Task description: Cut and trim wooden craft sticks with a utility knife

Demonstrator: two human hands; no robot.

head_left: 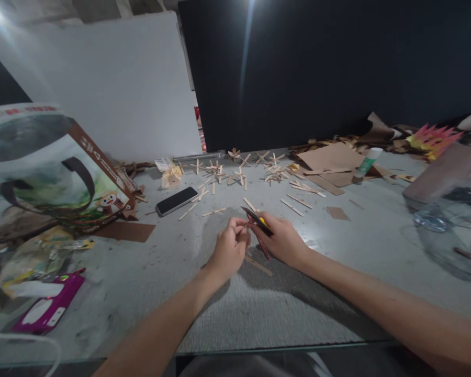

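Observation:
My left hand (230, 246) is closed, its thumb and fingertips pinched together above the middle of the table. What it pinches is too small to make out. Close beside it, my right hand (284, 241) grips a dark, slim tool with a yellow part (259, 221), which looks like a utility knife. Its pointed end reaches up and left past my fingers. A thin red piece (265, 250) shows below that hand; whether the hand holds it I cannot tell. On the table under both hands lies a flat wooden stick (259, 265). Another stick (250, 204) lies just beyond my fingertips.
Wooden sticks, some joined into crossed shapes (241, 178), spread over the grey table (204, 324). A phone (176, 201) and a large printed bag (58, 173) are left, with a purple device (49, 303) nearer. Cardboard (329, 158), a glue stick (369, 161) and a clear container (435, 225) stand right.

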